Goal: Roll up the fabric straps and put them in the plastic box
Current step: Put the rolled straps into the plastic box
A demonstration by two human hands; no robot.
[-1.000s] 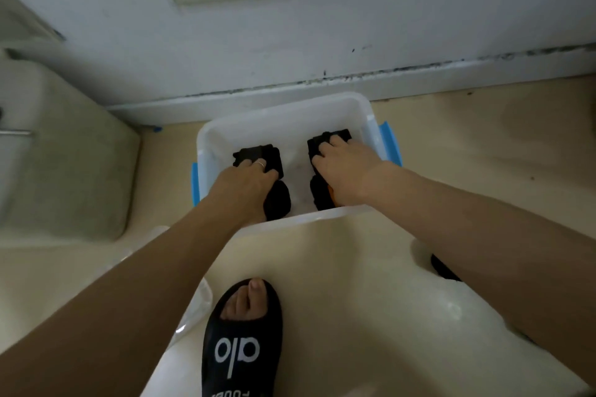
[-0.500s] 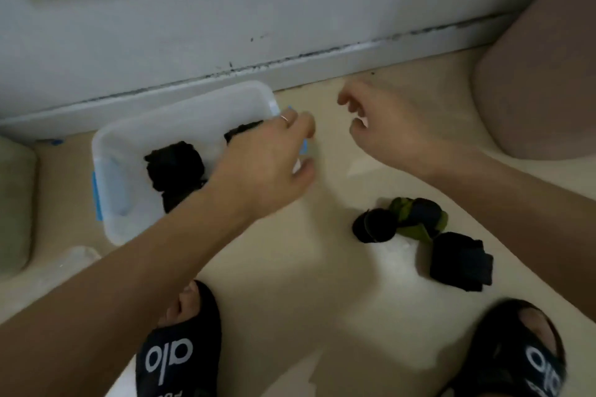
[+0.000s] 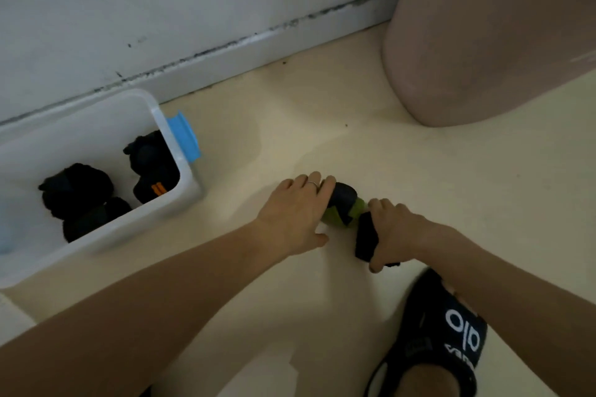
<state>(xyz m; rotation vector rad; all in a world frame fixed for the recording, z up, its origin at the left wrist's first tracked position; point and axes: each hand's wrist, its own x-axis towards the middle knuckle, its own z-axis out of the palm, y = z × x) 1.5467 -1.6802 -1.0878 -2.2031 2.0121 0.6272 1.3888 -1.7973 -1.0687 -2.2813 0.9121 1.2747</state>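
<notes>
A clear plastic box [image 3: 180, 167] with a blue side latch sits on the floor at the left, against the wall. Inside it lie several rolled black straps [image 3: 77, 187], one with orange marks [image 3: 151, 184]. On the floor to the right, my left hand [image 3: 296, 213] rests over a black and green rolled strap [image 3: 343, 208], fingers curled onto it. My right hand [image 3: 396, 229] is closed around a black rolled strap [image 3: 366, 237] beside it. A third small black roll seen earlier is hidden under my left hand.
A white wall and skirting board run along the back. A large pinkish rounded object [image 3: 483, 42] stands at the upper right. My foot in a black slipper [image 3: 442, 342] is at the lower right, close to my right hand.
Both hands left the box and moved right and down onto the rolled straps on the floor. My view shifted right, so the box now lies at the left edge.
</notes>
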